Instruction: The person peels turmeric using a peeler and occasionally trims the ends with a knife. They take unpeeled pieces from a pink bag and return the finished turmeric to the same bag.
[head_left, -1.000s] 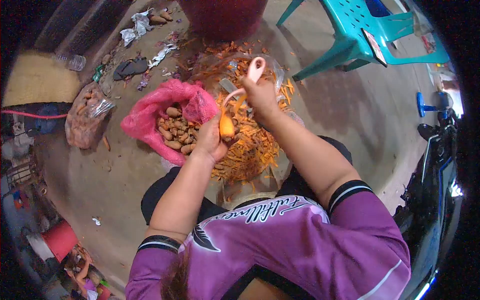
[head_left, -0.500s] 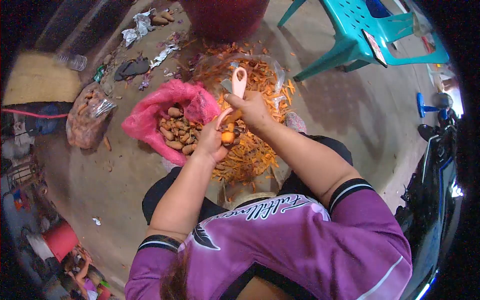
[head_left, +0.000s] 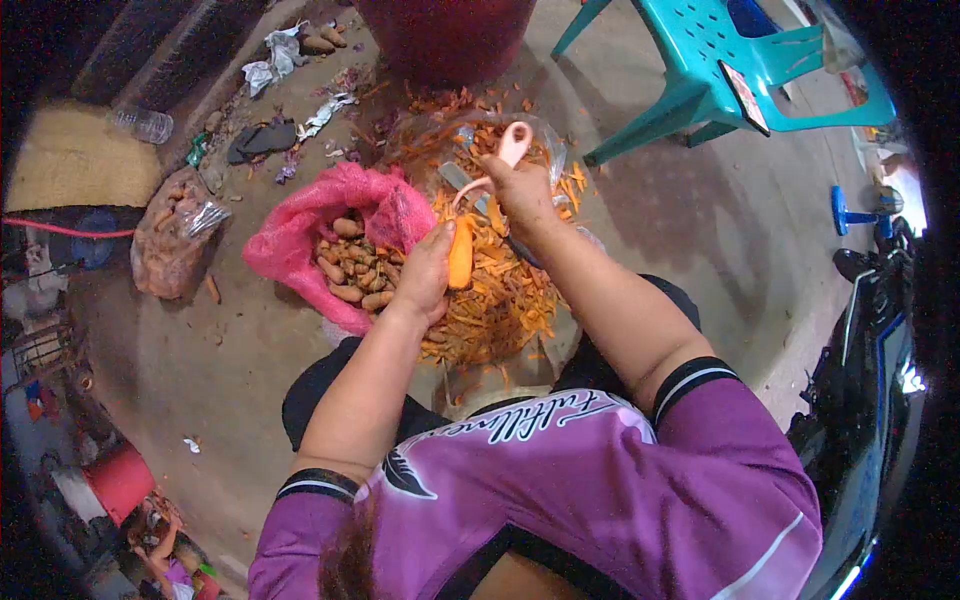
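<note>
My left hand (head_left: 424, 274) is closed around an orange, mostly peeled sweet potato (head_left: 461, 256), which points up and away from me. Just to its right, my right hand (head_left: 524, 196) grips a pale pink peeler (head_left: 515, 145). The looped handle sticks out above my fist, and the curved head reaches toward the top of the sweet potato. Beneath both hands spreads a heap of orange peelings (head_left: 490, 325). Left of my left hand, a pink mesh sack (head_left: 290, 225) lies open with several unpeeled sweet potatoes (head_left: 350, 265) inside.
A dark red tub (head_left: 445, 40) stands beyond the peelings. To the right is a teal plastic chair (head_left: 690, 70) with a phone (head_left: 744, 96) on it. A clear bag of tubers (head_left: 178, 235) sits at left, near a dark slipper (head_left: 262, 140). A motorcycle (head_left: 870, 380) is at far right.
My right hand with the peeler has moved right and slightly away from the sweet potato. The sweet potato now shows lengthwise in my left hand, its orange side more exposed.
</note>
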